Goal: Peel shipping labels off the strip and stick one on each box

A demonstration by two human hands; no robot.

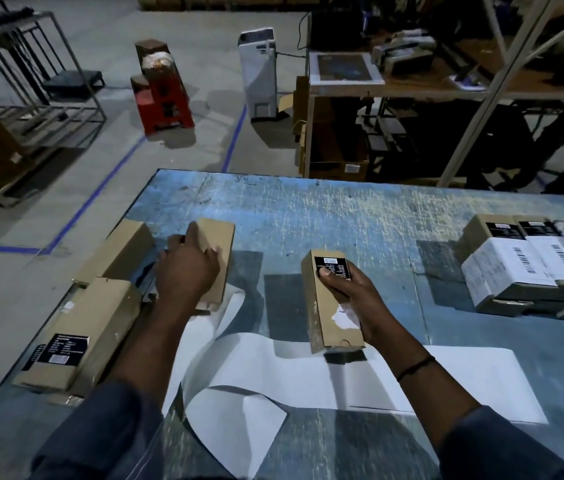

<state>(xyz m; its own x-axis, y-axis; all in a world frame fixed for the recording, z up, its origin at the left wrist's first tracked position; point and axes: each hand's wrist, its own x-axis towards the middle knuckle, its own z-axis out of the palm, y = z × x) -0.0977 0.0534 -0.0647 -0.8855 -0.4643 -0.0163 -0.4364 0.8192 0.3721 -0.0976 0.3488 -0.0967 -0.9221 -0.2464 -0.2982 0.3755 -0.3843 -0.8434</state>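
Note:
My right hand [350,292] grips a long brown box [322,306] held just above the blue table [308,209], thumb on its black sticker; a white label shows on its right side. My left hand [183,271] grips another plain brown box [218,244] at the left. A white label strip [308,379] curls across the table under both forearms. Two more unlabelled brown boxes [90,327] lie along the left edge. A stack of boxes with white barcode labels [523,265] sits at the right.
The table's left edge drops to a concrete floor with blue tape lines. Beyond the far edge stand a red stool [163,98], a white device [260,74], metal racks at the left and a wooden shelf unit [395,88] at the right.

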